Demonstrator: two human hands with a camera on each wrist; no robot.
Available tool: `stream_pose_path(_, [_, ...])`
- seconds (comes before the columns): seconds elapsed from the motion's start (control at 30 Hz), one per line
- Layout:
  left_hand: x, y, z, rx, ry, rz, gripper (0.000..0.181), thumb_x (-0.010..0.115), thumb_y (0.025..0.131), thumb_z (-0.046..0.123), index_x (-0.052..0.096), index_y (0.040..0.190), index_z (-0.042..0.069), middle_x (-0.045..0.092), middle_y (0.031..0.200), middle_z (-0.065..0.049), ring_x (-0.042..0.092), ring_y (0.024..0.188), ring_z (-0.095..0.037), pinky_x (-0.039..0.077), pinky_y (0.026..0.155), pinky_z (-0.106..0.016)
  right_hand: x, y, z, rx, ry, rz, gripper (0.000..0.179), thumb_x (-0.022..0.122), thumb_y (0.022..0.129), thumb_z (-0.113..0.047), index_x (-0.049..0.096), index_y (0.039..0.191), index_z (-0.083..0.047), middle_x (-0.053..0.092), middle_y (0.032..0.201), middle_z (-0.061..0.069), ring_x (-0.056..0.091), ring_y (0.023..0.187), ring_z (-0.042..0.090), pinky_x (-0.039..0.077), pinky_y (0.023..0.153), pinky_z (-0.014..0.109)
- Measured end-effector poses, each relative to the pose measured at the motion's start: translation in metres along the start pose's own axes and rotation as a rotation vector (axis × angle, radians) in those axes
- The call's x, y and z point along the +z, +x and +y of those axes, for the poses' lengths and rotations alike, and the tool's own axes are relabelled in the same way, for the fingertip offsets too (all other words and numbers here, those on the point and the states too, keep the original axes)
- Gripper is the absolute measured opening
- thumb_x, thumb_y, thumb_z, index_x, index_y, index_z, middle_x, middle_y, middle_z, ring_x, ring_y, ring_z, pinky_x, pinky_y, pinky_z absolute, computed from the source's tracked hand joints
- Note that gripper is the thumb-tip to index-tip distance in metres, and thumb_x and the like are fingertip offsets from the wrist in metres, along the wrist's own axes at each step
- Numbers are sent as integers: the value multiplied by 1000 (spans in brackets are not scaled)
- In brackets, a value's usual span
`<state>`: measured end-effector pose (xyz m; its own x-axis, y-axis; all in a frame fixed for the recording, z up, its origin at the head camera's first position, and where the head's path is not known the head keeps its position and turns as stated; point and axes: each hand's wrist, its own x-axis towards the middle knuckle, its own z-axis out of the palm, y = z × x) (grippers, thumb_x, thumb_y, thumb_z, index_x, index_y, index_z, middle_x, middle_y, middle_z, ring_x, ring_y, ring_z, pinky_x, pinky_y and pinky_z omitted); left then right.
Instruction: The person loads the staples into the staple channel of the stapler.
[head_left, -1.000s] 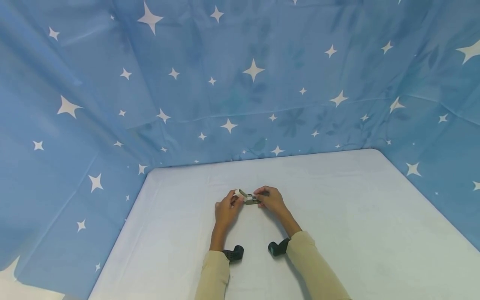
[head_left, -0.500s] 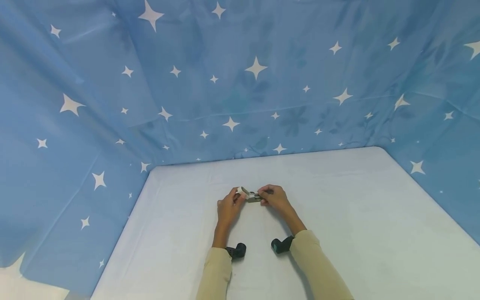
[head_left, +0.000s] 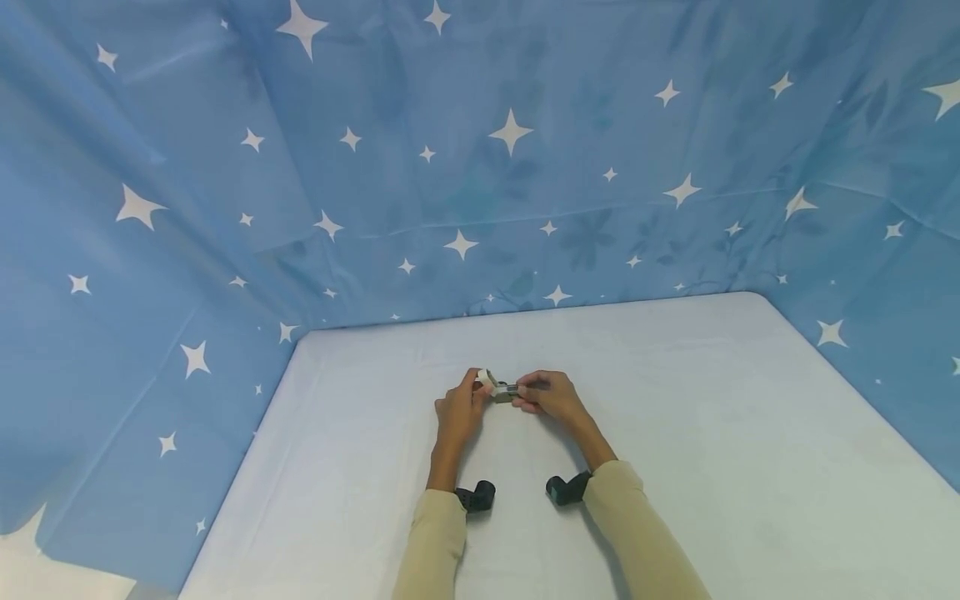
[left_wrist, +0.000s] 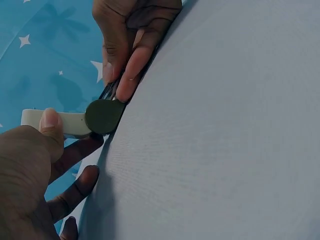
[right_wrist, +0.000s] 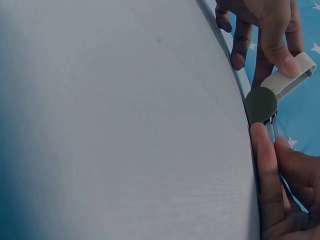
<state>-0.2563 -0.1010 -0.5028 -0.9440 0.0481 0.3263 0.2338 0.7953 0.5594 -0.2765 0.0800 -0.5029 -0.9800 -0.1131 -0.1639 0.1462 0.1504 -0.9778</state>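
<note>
A small hinged gadget with a cream arm (head_left: pixel 486 380) is held between both hands over the table. Its cream arm angles up from a rounded dark green end (left_wrist: pixel 104 116), and slim metal parts (right_wrist: pixel 271 127) run out beside that end. My left hand (head_left: pixel 459 413) pinches the cream arm, thumb on its face, as the left wrist view shows. With thumb and fingers my right hand (head_left: pixel 557 398) pinches the metal part on the other side. Those fingers hide the far end of the gadget, and its exact kind does not show.
A white cloth-covered table (head_left: pixel 697 433) spreads under both forearms. Blue curtains (head_left: pixel 480 183) with white stars stand along its back and sides. Black cameras sit at the left wrist (head_left: pixel 478 497) and right wrist (head_left: pixel 568 489), lenses facing inward.
The cream arm has tilted more upright in the left hand. My right fingers have shifted slightly along the metal part. Both hands keep hold of the gadget.
</note>
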Motion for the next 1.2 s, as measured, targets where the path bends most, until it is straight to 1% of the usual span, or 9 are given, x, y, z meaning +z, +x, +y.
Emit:
stream_pose_path(0.13, [1, 0, 1, 5, 4, 6, 30, 49, 88, 41, 54, 110, 21, 68, 99, 2, 64, 85, -25, 35, 64, -41, 2, 0, 2, -17, -16, 34, 20, 65, 82, -7, 62, 101, -1, 65, 87, 13, 67, 69, 18, 52, 63, 26])
stream_pose_path(0.37, [4, -3, -1, 3, -76, -3, 33, 50, 88, 41, 57, 112, 20, 67, 103, 1, 63, 92, -25, 33, 67, -40, 6, -3, 1, 1, -37, 85, 20, 65, 81, -6, 63, 100, -1, 66, 83, 12, 67, 65, 18, 52, 61, 25])
stream_pose_path(0.57, [9, -2, -5, -13, -110, 36, 31, 56, 85, 41, 62, 107, 20, 69, 97, 3, 64, 83, -18, 29, 67, -37, 8, -3, 1, -18, -26, 91, 20, 65, 81, -5, 63, 100, 1, 66, 82, 14, 67, 65, 18, 52, 61, 25])
stream_pose_path(0.73, [11, -1, -4, -17, -87, 53, 28, 62, 81, 39, 63, 102, 20, 69, 94, 3, 64, 78, -16, 30, 68, -38, 9, 0, 1, -23, -9, 113, 19, 66, 80, -3, 63, 98, 2, 66, 82, 14, 67, 64, 18, 52, 60, 24])
stream_pose_path(0.8, [11, 0, -2, -29, -77, 49, 27, 62, 81, 38, 63, 102, 21, 69, 96, 4, 64, 82, -17, 32, 69, -40, 9, -1, 1, -19, -15, 118, 19, 66, 80, -4, 64, 98, 1, 66, 81, 14, 67, 64, 18, 52, 60, 24])
stream_pose_path(0.9, [11, 1, 4, -27, -86, 22, 25, 61, 83, 32, 62, 104, 18, 68, 100, 2, 64, 88, -18, 39, 76, -42, 9, 0, 1, -23, -29, 126, 19, 66, 80, -4, 64, 98, 1, 66, 79, 14, 67, 63, 17, 52, 60, 24])
stream_pose_path(1.0, [11, 3, 10, 2, -88, -8, 25, 61, 85, 23, 60, 108, 12, 66, 102, -2, 62, 94, -19, 45, 80, -38, 9, -1, 0, -25, -30, 134, 19, 67, 79, -4, 64, 97, 1, 66, 79, 14, 67, 63, 18, 52, 60, 25])
stream_pose_path(1.1, [11, 5, 17, 29, -37, -17, 28, 62, 84, 18, 59, 109, 7, 65, 98, -5, 62, 92, -20, 48, 77, -33, 9, -1, 0, -24, -25, 130, 19, 67, 79, -4, 64, 97, 1, 66, 80, 14, 67, 64, 19, 52, 60, 25])
stream_pose_path(1.2, [12, 6, 23, 43, 47, -7, 28, 63, 83, 16, 59, 108, 6, 64, 95, -6, 63, 89, -21, 49, 74, -32, 8, -1, 0, -20, -20, 125, 19, 67, 79, -4, 64, 97, 1, 66, 78, 14, 67, 64, 19, 52, 60, 26])
